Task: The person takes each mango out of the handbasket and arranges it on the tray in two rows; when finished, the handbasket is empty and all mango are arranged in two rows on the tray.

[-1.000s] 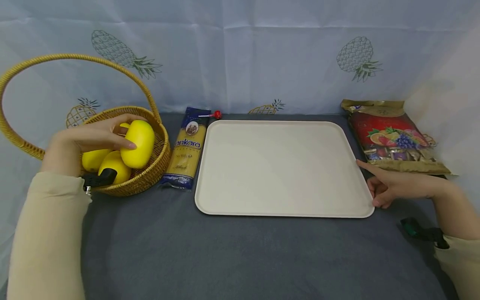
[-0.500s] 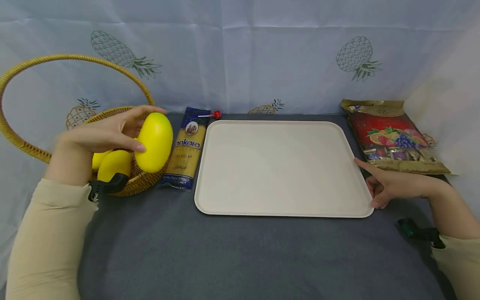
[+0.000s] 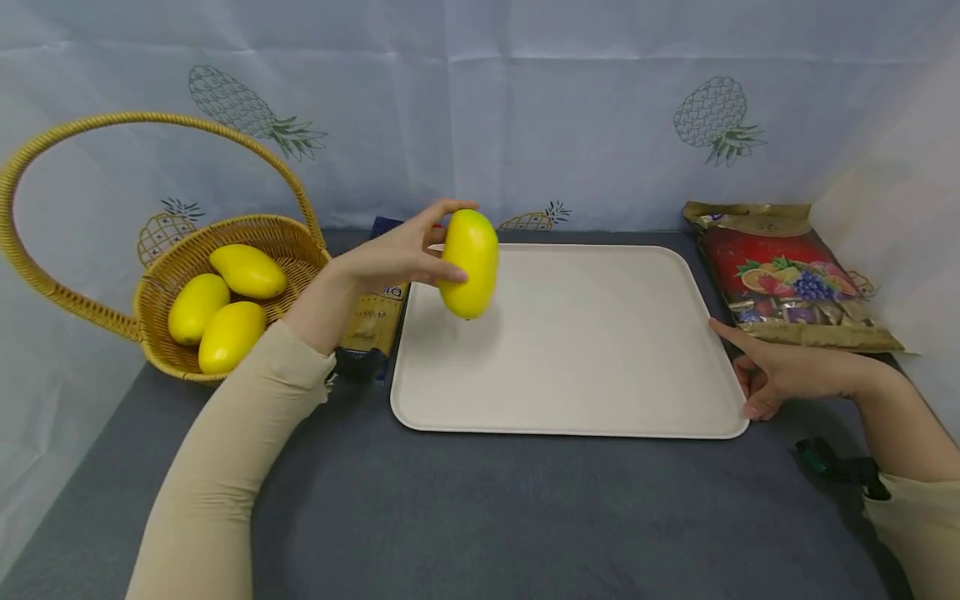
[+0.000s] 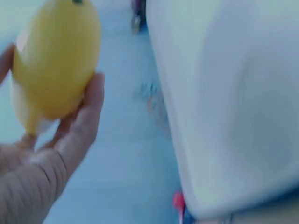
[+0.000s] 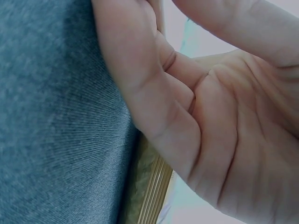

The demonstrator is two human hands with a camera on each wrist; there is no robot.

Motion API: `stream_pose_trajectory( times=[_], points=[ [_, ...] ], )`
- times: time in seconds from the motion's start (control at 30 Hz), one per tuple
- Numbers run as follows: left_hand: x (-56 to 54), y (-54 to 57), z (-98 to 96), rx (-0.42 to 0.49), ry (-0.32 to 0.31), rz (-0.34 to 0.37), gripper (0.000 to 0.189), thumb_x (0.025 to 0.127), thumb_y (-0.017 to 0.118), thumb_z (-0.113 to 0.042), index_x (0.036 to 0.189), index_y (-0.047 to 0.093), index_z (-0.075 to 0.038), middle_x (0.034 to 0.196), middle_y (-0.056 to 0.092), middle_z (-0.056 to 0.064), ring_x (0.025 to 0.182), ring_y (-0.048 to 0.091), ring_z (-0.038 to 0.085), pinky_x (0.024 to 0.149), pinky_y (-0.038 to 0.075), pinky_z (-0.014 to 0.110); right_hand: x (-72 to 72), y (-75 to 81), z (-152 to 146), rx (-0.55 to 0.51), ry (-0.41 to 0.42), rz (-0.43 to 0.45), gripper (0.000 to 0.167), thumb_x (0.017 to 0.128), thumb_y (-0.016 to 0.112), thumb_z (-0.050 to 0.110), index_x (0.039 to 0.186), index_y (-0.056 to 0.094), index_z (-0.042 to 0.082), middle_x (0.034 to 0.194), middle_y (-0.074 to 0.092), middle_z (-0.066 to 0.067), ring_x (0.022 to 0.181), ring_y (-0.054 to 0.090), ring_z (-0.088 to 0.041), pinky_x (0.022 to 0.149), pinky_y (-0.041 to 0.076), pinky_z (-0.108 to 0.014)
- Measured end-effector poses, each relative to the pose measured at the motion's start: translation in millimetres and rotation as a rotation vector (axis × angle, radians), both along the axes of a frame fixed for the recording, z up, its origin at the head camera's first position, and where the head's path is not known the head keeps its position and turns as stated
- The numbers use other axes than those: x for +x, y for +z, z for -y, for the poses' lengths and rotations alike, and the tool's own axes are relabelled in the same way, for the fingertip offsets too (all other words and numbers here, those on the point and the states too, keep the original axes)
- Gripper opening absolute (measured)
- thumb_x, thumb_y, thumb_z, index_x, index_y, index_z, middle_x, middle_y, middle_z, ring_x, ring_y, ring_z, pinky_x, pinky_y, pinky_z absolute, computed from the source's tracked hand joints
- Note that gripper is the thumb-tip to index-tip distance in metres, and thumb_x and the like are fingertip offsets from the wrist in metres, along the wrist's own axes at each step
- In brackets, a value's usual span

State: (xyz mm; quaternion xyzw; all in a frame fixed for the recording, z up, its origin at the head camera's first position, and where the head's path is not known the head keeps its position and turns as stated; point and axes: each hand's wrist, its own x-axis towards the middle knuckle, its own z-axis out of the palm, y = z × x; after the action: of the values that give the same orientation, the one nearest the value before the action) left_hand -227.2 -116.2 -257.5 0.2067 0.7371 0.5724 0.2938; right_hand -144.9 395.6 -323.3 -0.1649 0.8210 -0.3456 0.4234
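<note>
Yellow fruit [image 3: 472, 265], one, mango-like, smooth. Aloft over the left part of the tray, apart from its surface; long axis near upright in the head view, across the tray's long sides.

Left hand [image 3: 401, 250]: has hold of the fruit from its left side, thumb toward the camera, fingers spread about the upper side, parted by the fruit's girth.

Tray [image 3: 585, 350], one, pale, rectangular, rounded corners; lies flat. Governing relation, as judged: bare tray extends below the fruit and to its right; the left hand is the nearer, the right hand well apart.

Right hand [image 3: 791, 371]: index finger straight to the tray's right edge, thumb at the near corner, other fingers bent; touching, apparently lifting nothing.

Basket [image 3: 300, 258], wicker, hooped handle, far left; contains three like fruits [image 3: 249, 272].

Pasta packet [image 3: 375, 321], between basket and tray, partly hidden by the left arm.

Sweets bag [image 3: 787, 275], red and gold, beyond the right hand.

Counter [image 3: 570, 517], dark cloth, beneath all.
</note>
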Motion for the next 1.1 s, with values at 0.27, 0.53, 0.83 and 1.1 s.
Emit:
stream_pose_trajectory(
  times=[0.27, 0.53, 0.83, 1.1],
  points=[
    [-14.0, -20.7, -84.2, 0.0, 0.111, 0.089, 0.09, 0.088, 0.072, -0.012, 0.156, 0.016, -0.031, 0.151, 0.039, 0.014, 0.13, 0.051, 0.031, 0.107, 0.048, 0.055, -0.8, -0.5, 0.9, 0.013, 0.005, -0.014, 0.123, 0.088, 0.073, 0.013, 0.149, -0.034, 0.011, 0.088, 0.055, -0.012, 0.066, 0.061, -0.014, 0.059, 0.055, -0.03],
    [-22.8, -34.4, -140.7, -0.074, 0.183, 0.127, 0.079, 0.086, 0.076, -0.02, 0.15, 0.031, -0.011, 0.148, 0.044, 0.009, 0.126, 0.054, 0.027, 0.1, 0.056, 0.045, -5.2, -0.1, -0.1, -0.005, 0.046, -0.021, 0.121, 0.09, 0.07, 0.01, 0.147, -0.036, 0.009, 0.085, 0.057, -0.01, 0.064, 0.061, -0.014, 0.058, 0.054, -0.03],
    [-37.9, -56.4, -179.4, -0.067, 0.24, 0.191, 0.072, 0.085, 0.077, -0.022, 0.143, 0.036, -0.007, 0.133, 0.051, 0.008, 0.116, 0.058, 0.024, 0.091, 0.058, 0.037, -6.6, -1.2, -1.8, -0.021, 0.045, -0.005, 0.12, 0.09, 0.07, 0.01, 0.148, -0.036, 0.009, 0.083, 0.058, -0.008, 0.065, 0.062, -0.015, 0.059, 0.054, -0.03],
    [-43.7, -68.5, -200.7, -0.036, 0.3, 0.259, 0.068, 0.085, 0.078, -0.021, 0.138, 0.04, -0.003, 0.123, 0.054, 0.01, 0.098, 0.062, 0.022, 0.087, 0.061, 0.034, -9.4, 0.8, -1.3, 0.01, 0.045, 0.016, 0.121, 0.091, 0.069, 0.01, 0.146, -0.038, 0.011, 0.084, 0.059, -0.009, 0.068, 0.064, -0.013, 0.061, 0.057, -0.03]
  ],
)
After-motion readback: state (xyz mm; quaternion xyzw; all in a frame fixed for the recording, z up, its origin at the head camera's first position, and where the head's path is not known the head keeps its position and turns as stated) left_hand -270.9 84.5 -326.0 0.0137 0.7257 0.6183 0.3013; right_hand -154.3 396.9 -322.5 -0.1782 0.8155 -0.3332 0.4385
